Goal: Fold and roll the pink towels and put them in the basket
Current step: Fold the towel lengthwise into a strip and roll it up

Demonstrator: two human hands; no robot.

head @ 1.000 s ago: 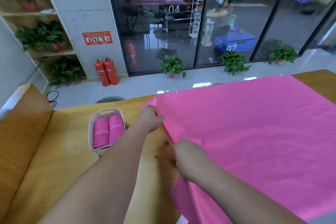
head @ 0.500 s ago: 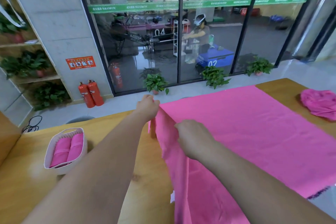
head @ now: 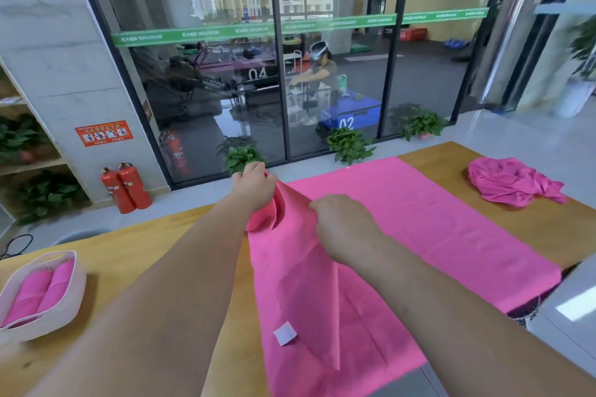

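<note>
Towel [head: 419, 229]: lying spread on the surface [head: 145, 251], apparently with its long axis running left to right, left edge being raised off the wood. Gripping that edge at two spots: left hand [head: 254, 185] clenching the far corner, right hand [head: 345, 229] pinching closer in. Probably aiming to fold it rightward, over the flat cloth. Sitting well left: basket [head: 67, 303], holding two rolls [head: 38, 293]. Lying far right: crumpled towel [head: 512, 182].

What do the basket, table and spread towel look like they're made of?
The basket looks like white matte plastic, with a thin moulded rim. The table looks like light wood or wood-look laminate, smooth, with visible grain. The towel is thin matte cloth; it creases and drapes.
</note>
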